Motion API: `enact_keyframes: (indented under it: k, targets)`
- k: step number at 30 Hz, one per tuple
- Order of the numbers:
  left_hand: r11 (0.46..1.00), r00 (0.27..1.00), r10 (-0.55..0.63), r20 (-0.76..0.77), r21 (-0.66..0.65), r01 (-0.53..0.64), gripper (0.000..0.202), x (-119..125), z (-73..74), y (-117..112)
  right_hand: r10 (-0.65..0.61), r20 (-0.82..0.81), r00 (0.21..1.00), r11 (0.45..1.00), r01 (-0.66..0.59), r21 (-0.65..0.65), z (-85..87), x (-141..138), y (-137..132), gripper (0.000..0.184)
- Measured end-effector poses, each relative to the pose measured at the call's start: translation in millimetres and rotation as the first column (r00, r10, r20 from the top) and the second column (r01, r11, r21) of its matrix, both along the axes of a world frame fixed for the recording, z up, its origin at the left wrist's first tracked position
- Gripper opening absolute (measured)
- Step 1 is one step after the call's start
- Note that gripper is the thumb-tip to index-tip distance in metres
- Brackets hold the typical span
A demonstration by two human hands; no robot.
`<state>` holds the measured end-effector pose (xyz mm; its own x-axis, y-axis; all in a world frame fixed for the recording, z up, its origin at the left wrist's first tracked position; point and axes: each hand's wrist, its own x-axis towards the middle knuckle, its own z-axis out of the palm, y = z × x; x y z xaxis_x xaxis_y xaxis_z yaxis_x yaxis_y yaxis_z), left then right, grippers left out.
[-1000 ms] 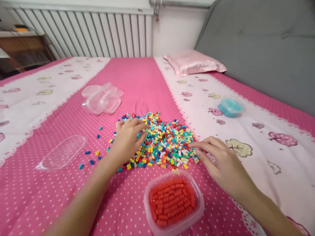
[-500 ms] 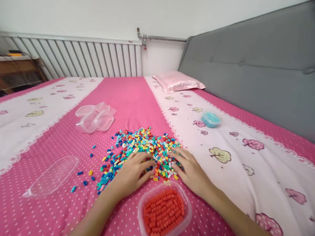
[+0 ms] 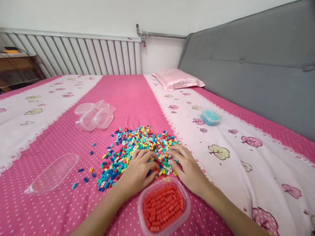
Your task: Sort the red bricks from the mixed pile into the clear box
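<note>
A heap of small building bricks [image 3: 137,140] in many colours is spread on the bed. My left hand [image 3: 140,168] rests on its near side, fingers bent down among the bricks and thumb apart from them; part of its fingertips is hidden. Across from it, my right hand [image 3: 188,167] touches the right edge of the heap with fingers spread. No brick shows gripped in either hand. Just below and between the hands sits a clear plastic box [image 3: 187,209] holding red bricks [image 3: 163,207] packed in rows.
A clear lid or tray [image 3: 53,172] lies at left, near several stray bricks [image 3: 86,179]. Empty clear boxes [image 3: 96,116] are stacked beyond the heap. At right stands a box of light blue bricks [image 3: 210,117]. A pink pillow [image 3: 178,79] lies by the grey headboard [image 3: 254,53].
My left hand has shifted slightly right within the heap, its fingers more bent. My right hand has stayed nearly in place. The view has tilted a little.
</note>
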<state>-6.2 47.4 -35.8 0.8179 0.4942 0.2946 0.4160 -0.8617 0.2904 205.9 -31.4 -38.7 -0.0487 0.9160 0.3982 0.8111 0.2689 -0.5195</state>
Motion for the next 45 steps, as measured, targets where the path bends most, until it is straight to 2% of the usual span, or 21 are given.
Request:
enact_keyframes:
  k: [5,8,10,14,18,20,22,25,28,31,36,40,45]
  targets:
    - [1.000,0.998,-0.008,0.066,-0.015,0.009,0.008,0.8,-0.6,0.8,0.017,-0.055,0.998,0.998,-0.014,0.054,-2.3,5.8,1.2,0.029]
    - [0.999,0.982,0.015,0.186,-0.048,-0.006,0.008,-0.5,3.6,0.3,0.057,-0.103,0.993,0.993,-0.046,0.108,1.1,6.2,-1.9,0.026]
    - [0.991,0.956,0.042,0.291,-0.133,-0.003,0.007,-1.7,10.0,-3.5,0.113,-0.142,0.983,0.987,-0.095,0.130,7.9,2.5,-8.2,0.023]
    - [0.925,0.898,0.073,0.433,-0.366,0.102,0.011,-1.0,23.4,-20.9,0.200,-0.189,0.961,0.969,-0.165,0.185,23.2,-11.0,-25.1,0.014]
    - [0.866,0.882,0.052,0.467,-0.462,0.194,0.016,4.9,24.7,-37.5,0.197,-0.209,0.958,0.970,-0.160,0.183,30.4,-17.8,-34.7,0.009]
    - [0.861,0.891,0.041,0.453,-0.468,0.198,0.016,6.2,23.6,-40.4,0.197,-0.191,0.962,0.971,-0.164,0.174,31.9,-16.2,-36.4,0.009]
    - [0.881,0.913,0.019,0.408,-0.439,0.178,0.014,3.7,25.7,-39.6,0.213,-0.149,0.966,0.970,-0.190,0.151,33.2,-12.9,-38.5,0.011]
    - [0.924,0.960,-0.054,0.275,-0.352,0.152,0.006,-7.8,37.8,-35.9,0.242,-0.037,0.970,0.968,-0.238,0.074,35.1,-8.1,-45.1,0.017]
    - [0.936,0.962,-0.219,0.161,-0.246,0.254,0.013,-21.1,53.7,-35.8,0.209,0.109,0.972,0.978,-0.210,-0.006,36.4,-5.3,-54.8,0.024]
    - [0.932,0.955,-0.295,0.041,-0.206,0.297,0.024,-26.0,60.8,-40.5,0.189,0.210,0.959,0.982,-0.180,-0.059,35.9,-4.0,-62.2,0.025]
    - [0.946,0.955,-0.292,-0.042,-0.162,0.282,0.040,-21.9,49.3,-46.7,0.196,0.294,0.935,0.980,-0.194,-0.037,31.4,-7.2,-63.9,0.024]
    - [0.958,0.960,-0.270,-0.073,-0.120,0.260,0.042,-22.5,40.8,-46.7,0.162,0.281,0.946,0.986,-0.165,-0.013,29.6,-14.4,-63.1,0.022]
    - [0.955,0.957,-0.275,-0.086,-0.142,0.262,0.040,-23.2,38.5,-46.2,0.135,0.307,0.942,0.989,-0.147,0.018,31.2,-18.8,-64.3,0.023]
